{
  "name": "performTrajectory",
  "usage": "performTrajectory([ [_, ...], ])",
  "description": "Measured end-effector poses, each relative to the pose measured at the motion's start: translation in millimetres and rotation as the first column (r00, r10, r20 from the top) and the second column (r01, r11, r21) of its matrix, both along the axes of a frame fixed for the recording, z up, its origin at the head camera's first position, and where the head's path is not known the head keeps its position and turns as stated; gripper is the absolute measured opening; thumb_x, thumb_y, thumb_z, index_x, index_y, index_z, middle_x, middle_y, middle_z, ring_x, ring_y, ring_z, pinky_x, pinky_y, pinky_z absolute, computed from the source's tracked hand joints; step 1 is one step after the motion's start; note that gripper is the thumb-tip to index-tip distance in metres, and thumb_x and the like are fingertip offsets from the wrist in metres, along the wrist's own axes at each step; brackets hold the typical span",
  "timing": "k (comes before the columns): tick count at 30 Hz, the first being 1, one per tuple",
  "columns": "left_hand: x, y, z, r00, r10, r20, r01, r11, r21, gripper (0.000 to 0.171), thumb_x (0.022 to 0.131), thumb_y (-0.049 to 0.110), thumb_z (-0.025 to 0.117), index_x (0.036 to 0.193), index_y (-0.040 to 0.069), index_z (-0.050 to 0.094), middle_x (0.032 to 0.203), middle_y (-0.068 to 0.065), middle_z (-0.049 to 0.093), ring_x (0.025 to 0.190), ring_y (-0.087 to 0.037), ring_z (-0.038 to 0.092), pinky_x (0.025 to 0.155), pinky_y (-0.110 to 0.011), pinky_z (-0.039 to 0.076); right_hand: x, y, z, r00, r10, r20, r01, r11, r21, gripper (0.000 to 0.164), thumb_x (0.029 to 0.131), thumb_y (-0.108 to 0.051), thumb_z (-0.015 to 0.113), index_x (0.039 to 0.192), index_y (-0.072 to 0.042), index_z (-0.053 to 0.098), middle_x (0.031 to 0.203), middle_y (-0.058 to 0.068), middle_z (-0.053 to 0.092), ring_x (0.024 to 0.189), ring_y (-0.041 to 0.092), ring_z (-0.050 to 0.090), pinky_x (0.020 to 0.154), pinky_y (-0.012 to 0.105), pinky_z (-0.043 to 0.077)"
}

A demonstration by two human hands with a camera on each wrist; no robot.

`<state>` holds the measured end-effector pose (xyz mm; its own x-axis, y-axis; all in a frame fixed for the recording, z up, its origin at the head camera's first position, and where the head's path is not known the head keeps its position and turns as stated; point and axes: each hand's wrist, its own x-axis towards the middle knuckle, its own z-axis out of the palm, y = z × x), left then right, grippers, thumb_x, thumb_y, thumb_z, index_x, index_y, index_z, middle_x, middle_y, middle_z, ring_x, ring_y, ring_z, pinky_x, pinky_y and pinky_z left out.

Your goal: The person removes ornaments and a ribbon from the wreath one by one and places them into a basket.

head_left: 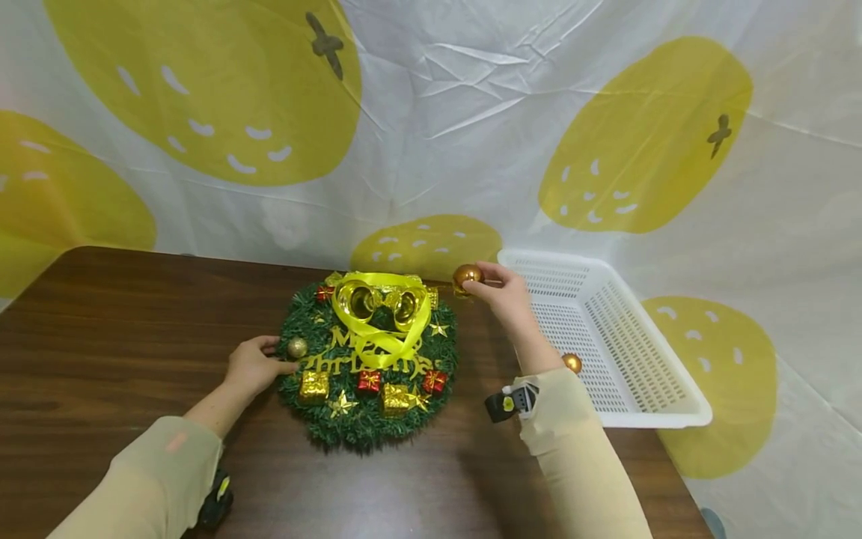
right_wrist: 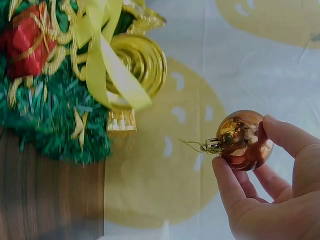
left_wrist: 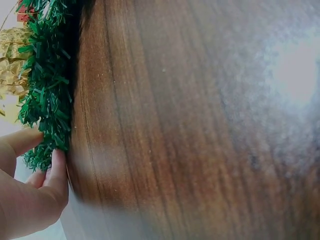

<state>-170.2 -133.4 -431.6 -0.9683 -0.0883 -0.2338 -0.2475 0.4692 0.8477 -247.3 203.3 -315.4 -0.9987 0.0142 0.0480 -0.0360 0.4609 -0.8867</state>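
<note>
A green Christmas wreath (head_left: 370, 434) lies on the table, carrying gold bells (head_left: 406, 311), a yellow ribbon (head_left: 420, 314), small gift boxes and stars. My left hand (head_left: 251, 367) grips its left edge, thumb on top and fingers at the outer side, beside a small gold ball (head_left: 297, 347). In the left wrist view, that hand's fingers (left_wrist: 59, 172) pinch the green tinsel (left_wrist: 47, 100). Beyond the wreath's upper right, my right hand (head_left: 505, 296) holds a shiny copper Christmas ball (right_wrist: 245, 140) between thumb and fingers. Its metal cap and thin gold string point toward the wreath.
To the right stands a white plastic basket (head_left: 663, 359) with slotted walls, partly behind the right forearm. Another copper ball (head_left: 572, 363) sits inside it. A patterned cloth (head_left: 438, 150) hangs behind the brown wooden table (head_left: 168, 322).
</note>
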Motion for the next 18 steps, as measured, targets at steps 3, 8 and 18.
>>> performTrajectory([
  [3,-0.7,0,0.0,1.0,-0.001,0.005,0.001,1.0,0.005,0.067,0.085,0.013,0.067,0.138,-0.01,0.035,0.137,-0.036,0.038,0.118,-0.048,0.045,0.095,-0.053,0.045,-1.4,9,1.2,0.999,-0.029,-0.02,0.029,1.0,-0.006,0.048,0.085,-0.01,0.065,0.13,0.0,0.052,0.125,0.019,0.057,0.106,0.019,0.059,0.078,0.015,0.047],
  [8,-1.0,0,-0.8,1.0,-0.005,0.005,0.005,1.0,0.005,0.067,0.085,0.014,0.067,0.139,-0.01,0.035,0.137,-0.035,0.038,0.119,-0.048,0.044,0.096,-0.053,0.044,-3.2,25,3.5,0.998,-0.063,-0.022,0.061,0.996,-0.059,0.046,0.085,-0.007,0.064,0.128,0.004,0.052,0.103,0.005,0.06,0.082,-0.001,0.055,0.071,0.009,0.048],
  [18,-1.2,-1,-1.3,1.0,-0.005,-0.002,0.005,1.0,-0.004,0.067,0.084,0.014,0.067,0.138,-0.01,0.036,0.136,-0.036,0.039,0.118,-0.049,0.045,0.096,-0.054,0.043,-9.6,57,4.2,0.987,-0.153,0.049,0.157,0.98,-0.119,0.049,0.088,-0.005,0.059,0.132,0.009,0.044,0.115,0.011,0.051,0.073,-0.007,0.052,0.07,0.007,0.048],
])
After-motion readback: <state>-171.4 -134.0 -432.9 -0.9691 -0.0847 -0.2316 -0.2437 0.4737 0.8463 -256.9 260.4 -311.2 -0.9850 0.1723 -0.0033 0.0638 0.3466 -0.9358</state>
